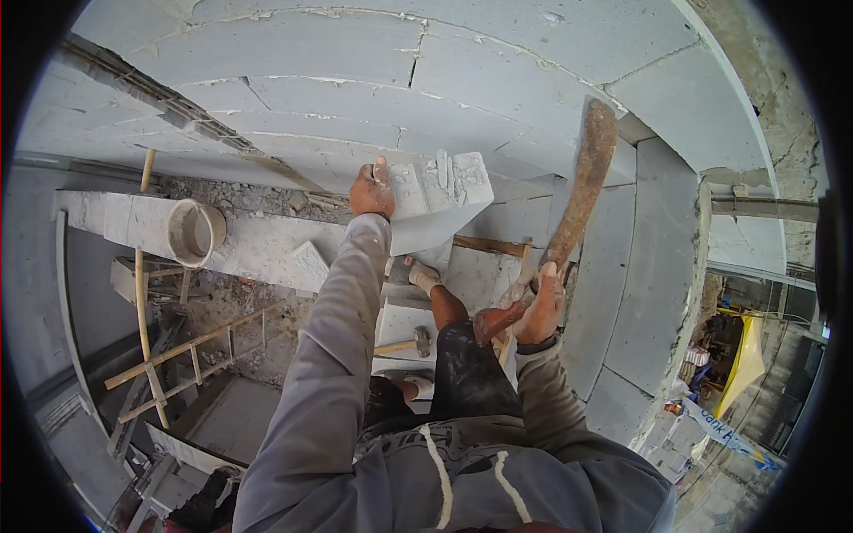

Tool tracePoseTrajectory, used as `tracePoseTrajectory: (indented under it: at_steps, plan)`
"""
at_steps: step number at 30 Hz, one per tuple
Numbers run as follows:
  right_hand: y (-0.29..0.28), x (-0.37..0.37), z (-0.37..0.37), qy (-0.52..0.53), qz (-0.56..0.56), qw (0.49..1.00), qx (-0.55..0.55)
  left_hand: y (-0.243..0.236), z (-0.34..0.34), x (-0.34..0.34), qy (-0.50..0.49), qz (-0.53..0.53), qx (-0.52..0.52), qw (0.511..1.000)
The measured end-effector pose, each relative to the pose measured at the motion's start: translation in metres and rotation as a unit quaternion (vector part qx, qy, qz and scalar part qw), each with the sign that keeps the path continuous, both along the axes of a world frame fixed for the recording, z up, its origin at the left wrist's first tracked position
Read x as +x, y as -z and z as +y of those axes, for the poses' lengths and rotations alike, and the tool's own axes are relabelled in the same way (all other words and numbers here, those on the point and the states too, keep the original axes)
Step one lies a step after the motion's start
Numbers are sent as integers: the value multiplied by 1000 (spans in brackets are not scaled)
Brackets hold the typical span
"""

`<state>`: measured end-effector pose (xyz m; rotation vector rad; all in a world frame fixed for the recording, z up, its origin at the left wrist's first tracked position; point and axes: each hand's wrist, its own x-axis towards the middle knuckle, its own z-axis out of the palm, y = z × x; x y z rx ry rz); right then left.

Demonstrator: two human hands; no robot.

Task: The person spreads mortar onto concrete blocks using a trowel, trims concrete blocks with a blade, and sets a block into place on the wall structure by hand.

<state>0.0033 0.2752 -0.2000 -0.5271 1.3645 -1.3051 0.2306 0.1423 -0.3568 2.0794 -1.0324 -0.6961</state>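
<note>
My left hand [370,188] grips the left end of a pale grey block [442,213], whose top has grooves and loose slivers, at the far edge of a narrow ledge. My right hand [542,306] is closed on the handle end of a long rusty machete-like blade [577,186], raised with its broad tip up against the block wall, to the right of the held block. A small cut piece [309,265] lies on the ledge below my left hand. A hammer [420,340] lies lower down, beside my legs.
A plastic bucket [195,233] stands on the ledge [133,219]. A bamboo ladder [195,364] and rubble lie lower left. Block walls [498,62] rise ahead and to the right. At far right an opening shows a yellow sheet [739,364] and clutter below. My feet are on blocks beneath me.
</note>
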Motion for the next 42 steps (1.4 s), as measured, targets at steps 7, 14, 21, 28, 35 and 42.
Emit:
tracePoseTrajectory:
  at_steps: [7,14,21,28,35,42]
  plan:
    - [66,41,0,-160,95,958,220,12,-6,3,5,16,-12,1000]
    - [7,22,-11,-104,17,989,102,8,-16,15,8,-20,-19,1000]
    - [70,45,7,16,9,999,33,15,-10,3,27,11,-13,999]
    - [20,27,-14,-106,-115,973,172,16,-16,18,20,-31,-4,999]
    - [51,43,-2,-53,-37,989,129,10,-14,9,19,-22,-2,1000]
    - [33,32,-12,-108,-111,972,176,9,-17,15,14,-44,10,999]
